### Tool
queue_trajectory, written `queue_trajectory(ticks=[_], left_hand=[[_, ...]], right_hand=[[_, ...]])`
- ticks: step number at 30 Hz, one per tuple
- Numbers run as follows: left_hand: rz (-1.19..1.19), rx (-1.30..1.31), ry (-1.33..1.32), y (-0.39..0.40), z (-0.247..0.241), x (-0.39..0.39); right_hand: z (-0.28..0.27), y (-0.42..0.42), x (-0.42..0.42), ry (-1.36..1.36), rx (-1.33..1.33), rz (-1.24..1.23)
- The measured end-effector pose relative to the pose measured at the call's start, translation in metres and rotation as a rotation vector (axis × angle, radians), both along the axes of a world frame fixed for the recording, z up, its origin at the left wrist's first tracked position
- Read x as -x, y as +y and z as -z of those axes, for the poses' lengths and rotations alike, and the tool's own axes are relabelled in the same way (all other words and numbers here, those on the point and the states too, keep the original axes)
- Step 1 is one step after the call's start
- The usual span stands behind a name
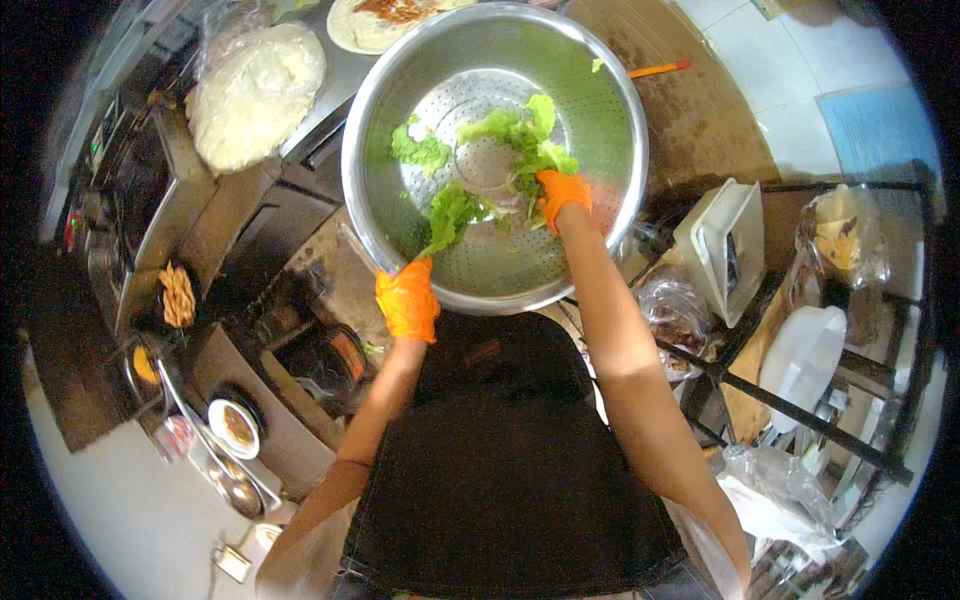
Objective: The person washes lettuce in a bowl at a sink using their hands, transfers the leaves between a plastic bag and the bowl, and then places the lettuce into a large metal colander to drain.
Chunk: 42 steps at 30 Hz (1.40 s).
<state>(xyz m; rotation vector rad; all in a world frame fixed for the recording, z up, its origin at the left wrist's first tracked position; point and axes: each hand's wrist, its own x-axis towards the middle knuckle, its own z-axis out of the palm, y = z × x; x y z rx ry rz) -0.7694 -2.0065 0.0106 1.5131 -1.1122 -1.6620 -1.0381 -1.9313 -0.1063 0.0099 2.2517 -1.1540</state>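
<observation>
A large perforated metal colander (pixel 354 187) is in front of me, with several green lettuce leaves (pixel 421 150) in it. My left hand (pixel 409 301), in an orange glove, is at the colander's near left rim, and a lettuce leaf (pixel 451 217) rises from its fingertips into the bowl. Inside the colander, at the right, my right hand (pixel 564 198), also gloved in orange, has its fingers closed at a clump of lettuce (pixel 551 154). The undersides of both hands are hidden.
Plastic-wrapped pale dough (pixel 259 97) lies at the upper left, beside a flatbread with red sauce (pixel 360 26). A knife with an orange handle (pixel 660 70) rests on the brown board (pixel 705 120) right of the colander. A wire rack (pixel 817 427) holds plastic containers and bags at the right.
</observation>
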Motion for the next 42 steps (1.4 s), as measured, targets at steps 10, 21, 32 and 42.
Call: queue_trajectory(ticks=[10, 21, 32, 42], left_hand=[[0.514, 0.283, -0.388, -0.123, 0.036, 0.078], [1.059, 0.689, -0.524, -0.124, 0.029, 0.151], [1.094, 1.04, -0.048, -0.095, 0.076, 0.183], [0.874, 0.486, -0.039, -0.044, 0.01, 0.212]], right_hand=[[-0.029, -0.046, 0.025, 0.272, -0.024, 0.481], [-0.13, -0.053, -0.012, 0.539, -0.196, -0.638], [-0.131, 0.053, 0.057, 0.712, 0.091, 0.29], [-0.073, 0.119, 0.151, 0.335, -0.163, 0.608]])
